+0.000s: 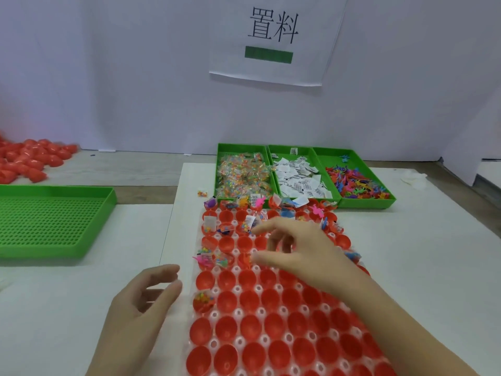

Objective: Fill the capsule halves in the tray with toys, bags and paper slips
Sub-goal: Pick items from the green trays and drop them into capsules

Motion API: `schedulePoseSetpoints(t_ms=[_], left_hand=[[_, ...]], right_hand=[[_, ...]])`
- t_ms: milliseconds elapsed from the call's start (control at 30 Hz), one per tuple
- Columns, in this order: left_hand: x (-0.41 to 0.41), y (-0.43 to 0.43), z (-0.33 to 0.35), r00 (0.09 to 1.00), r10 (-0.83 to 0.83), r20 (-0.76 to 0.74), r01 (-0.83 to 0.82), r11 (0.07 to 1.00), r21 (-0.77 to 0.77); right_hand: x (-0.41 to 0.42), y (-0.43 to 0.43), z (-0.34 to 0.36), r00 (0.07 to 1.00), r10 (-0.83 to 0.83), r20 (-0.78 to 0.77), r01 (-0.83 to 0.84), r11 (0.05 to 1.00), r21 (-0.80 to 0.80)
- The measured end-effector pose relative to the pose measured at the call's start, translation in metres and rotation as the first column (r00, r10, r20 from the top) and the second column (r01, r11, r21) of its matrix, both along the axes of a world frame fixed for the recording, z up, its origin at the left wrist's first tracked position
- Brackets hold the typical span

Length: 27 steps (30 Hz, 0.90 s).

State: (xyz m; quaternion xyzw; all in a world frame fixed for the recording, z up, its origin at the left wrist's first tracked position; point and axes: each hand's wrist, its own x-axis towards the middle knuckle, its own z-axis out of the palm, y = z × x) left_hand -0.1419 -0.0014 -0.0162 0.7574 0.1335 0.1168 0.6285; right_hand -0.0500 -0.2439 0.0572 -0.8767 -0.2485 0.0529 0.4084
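Note:
A clear tray point(238, 290) holds rows of red capsule halves point(249, 302). Its far rows and a few left cups carry toys, bead bags and slips; the near cups are bare. My right hand point(295, 251) hovers over the middle rows, fingers loosely spread, holding nothing that I can see. My left hand point(141, 299) hangs beside the tray's left edge, fingers relaxed and empty. Behind the tray stand three green bins: bead bags point(242, 175), paper slips point(298, 177), small plastic toys point(357, 183).
A green perforated tray point(54, 221) lies at the left. A heap of red capsule halves point(29, 161) sits at the far left. One loose bead bag point(202, 193) lies by the bins. A white wall with a paper sign point(273, 39) closes the back.

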Motion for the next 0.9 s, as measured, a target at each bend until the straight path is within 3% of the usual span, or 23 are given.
schedulePoseSetpoints(t_ms=[100, 200, 333, 433, 500, 633, 700, 800, 900], left_hand=[[0.027, -0.001, 0.024, 0.991, 0.051, 0.121, -0.047, 0.998, -0.036], [0.075, -0.015, 0.054, 0.972, -0.023, 0.235, 0.007, 0.998, 0.068], [0.164, -0.045, 0.081, 0.974, -0.177, 0.142, 0.118, 0.928, 0.353], [0.228, -0.068, 0.078, 0.965, -0.259, -0.051, 0.241, 0.788, 0.566], [0.259, -0.081, 0.071, 0.936, -0.303, -0.177, 0.341, 0.666, 0.664], [0.298, -0.092, 0.056, 0.875, -0.324, -0.36, 0.471, 0.392, 0.79], [0.305, -0.094, 0.053, 0.867, -0.305, -0.394, 0.484, 0.332, 0.809], [0.311, -0.093, 0.049, 0.89, -0.299, -0.345, 0.436, 0.331, 0.837], [0.309, -0.086, 0.05, 0.911, -0.336, -0.241, 0.382, 0.463, 0.8]], right_hand=[[0.043, -0.057, 0.016, 0.947, -0.305, 0.098, 0.29, 0.947, 0.138], [0.104, -0.114, 0.021, 0.796, -0.584, 0.159, 0.559, 0.81, 0.175], [0.173, -0.157, 0.006, 0.734, -0.659, 0.163, 0.674, 0.736, -0.063], [0.206, -0.165, -0.016, 0.813, -0.571, 0.116, 0.563, 0.716, -0.413], [0.217, -0.164, -0.03, 0.846, -0.526, 0.092, 0.485, 0.685, -0.543], [0.229, -0.169, -0.043, 0.822, -0.555, 0.126, 0.554, 0.726, -0.407], [0.232, -0.173, -0.046, 0.815, -0.566, 0.121, 0.57, 0.748, -0.341], [0.232, -0.177, -0.049, 0.792, -0.599, 0.118, 0.61, 0.764, -0.21], [0.231, -0.181, -0.05, 0.781, -0.62, 0.07, 0.624, 0.773, -0.116]])
